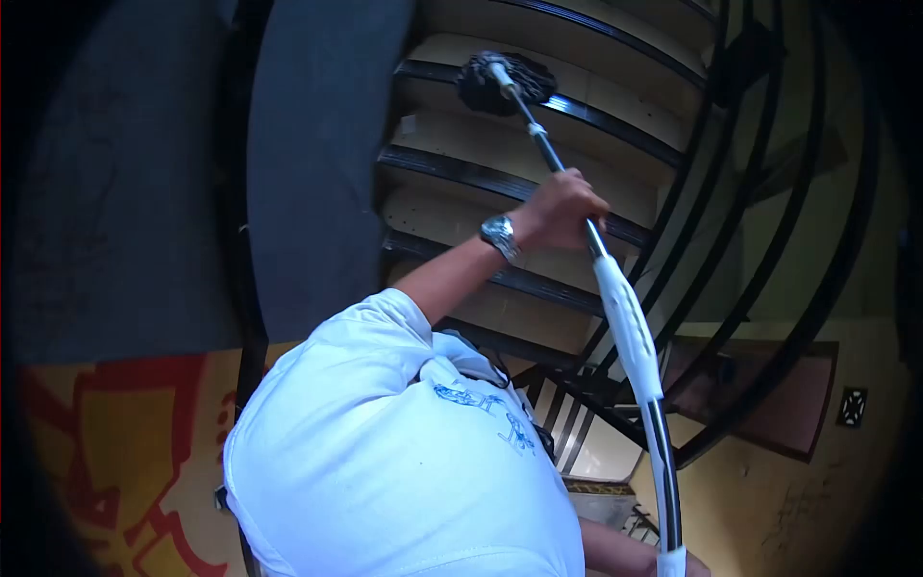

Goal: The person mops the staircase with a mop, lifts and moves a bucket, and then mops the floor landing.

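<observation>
My left hand (562, 210), with a watch (499, 237) on the wrist, is closed round the upper part of a mop pole (547, 147). The dark mop head (481, 85) rests on the edge of a stair step (615, 120) at the top. Below my left hand the pole carries a loose white wrapping (627, 327). At the bottom edge, partly cut off, my right hand (694, 565) is closed round the pole's lower end, by a white sleeve.
Stairs (461, 216) with dark edge strips run up the middle. Dark curved railings (760, 231) stand on the right, and a grey panel (312, 173) is on the left. A painted red and yellow wall (135, 423) shows lower left. Below the stairs lies a landing (601, 447).
</observation>
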`<state>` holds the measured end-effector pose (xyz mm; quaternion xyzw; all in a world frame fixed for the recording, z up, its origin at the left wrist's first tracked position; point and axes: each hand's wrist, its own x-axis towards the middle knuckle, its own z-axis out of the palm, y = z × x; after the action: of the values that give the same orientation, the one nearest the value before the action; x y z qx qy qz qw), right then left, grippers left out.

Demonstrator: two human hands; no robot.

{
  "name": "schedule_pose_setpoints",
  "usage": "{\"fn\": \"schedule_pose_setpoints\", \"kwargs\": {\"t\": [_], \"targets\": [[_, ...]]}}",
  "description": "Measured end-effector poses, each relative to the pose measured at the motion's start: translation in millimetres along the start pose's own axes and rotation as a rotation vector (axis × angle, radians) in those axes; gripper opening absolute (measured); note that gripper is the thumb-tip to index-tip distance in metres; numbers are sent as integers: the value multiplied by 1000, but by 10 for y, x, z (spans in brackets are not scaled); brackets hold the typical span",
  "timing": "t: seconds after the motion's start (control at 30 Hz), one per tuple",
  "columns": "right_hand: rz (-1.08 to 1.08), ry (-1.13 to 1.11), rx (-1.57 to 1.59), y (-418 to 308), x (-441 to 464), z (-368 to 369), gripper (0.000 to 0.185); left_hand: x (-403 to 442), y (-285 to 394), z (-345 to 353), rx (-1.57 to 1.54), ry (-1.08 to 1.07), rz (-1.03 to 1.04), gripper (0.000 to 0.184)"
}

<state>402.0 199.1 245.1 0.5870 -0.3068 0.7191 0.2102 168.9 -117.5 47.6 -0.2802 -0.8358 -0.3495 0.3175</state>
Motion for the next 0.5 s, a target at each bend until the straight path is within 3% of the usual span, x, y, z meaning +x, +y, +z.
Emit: {"fn": "schedule_pose_setpoints", "kwargs": {"t": [0.07,0.1,0.13,0.17,0.2,0.37,0.5], "targets": [[44,51,13,147,-120,-35,34,-148,-223,-202,83,83,-2,14],[184,46,57,201,-168,-31,37,-272,-365,-340,113,115,-14,15],[152,70,70,435,-183,-2,35,-367,-482,-532,194,69,-67,14],[117,21,102,525,-375,-230,22,-412,-582,-723,279,18,-120,13],[157,-16,264,760,-318,-144,26,-451,-635,-754,279,30,-117,13],[141,224,-18,449,-412,-240,33,-310,-487,-303,286,177,-186,19],[103,-41,66,218,135,-213,32,-31,-120,-181,210,394,-152,28]]}}
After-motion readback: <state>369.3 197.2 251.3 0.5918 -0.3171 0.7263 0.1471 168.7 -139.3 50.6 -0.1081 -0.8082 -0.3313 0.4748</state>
